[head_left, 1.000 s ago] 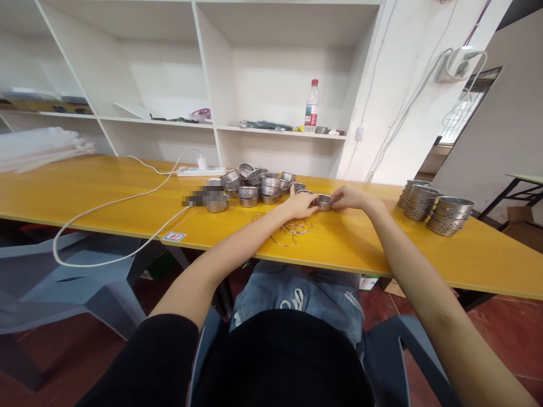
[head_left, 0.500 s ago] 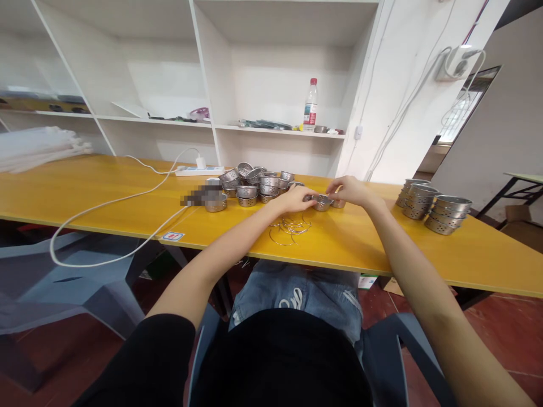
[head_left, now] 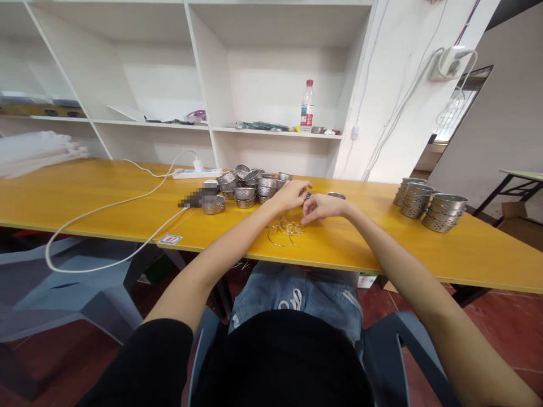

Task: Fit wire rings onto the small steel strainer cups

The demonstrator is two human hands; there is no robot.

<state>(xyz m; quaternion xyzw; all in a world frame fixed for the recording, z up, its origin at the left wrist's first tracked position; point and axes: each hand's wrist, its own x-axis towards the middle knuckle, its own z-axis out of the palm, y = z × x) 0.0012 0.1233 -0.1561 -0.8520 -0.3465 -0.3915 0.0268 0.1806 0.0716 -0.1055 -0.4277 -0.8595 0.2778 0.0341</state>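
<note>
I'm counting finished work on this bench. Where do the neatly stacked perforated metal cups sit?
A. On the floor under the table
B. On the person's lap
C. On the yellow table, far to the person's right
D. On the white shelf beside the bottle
C: the stacked cups stand on the yellow table well right of the right hand, apart from the loose pile of cups by the left hand.

I sit at a long yellow table (head_left: 85,195). Behind it stands a white shelf unit (head_left: 190,68) with a bottle (head_left: 307,105) on one board. On the right, a white wall (head_left: 394,102) carries cables (head_left: 407,96), and a window (head_left: 456,110) gives daylight. The floor (head_left: 500,333) is dark red. My chair (head_left: 399,350) is grey-blue.
</note>
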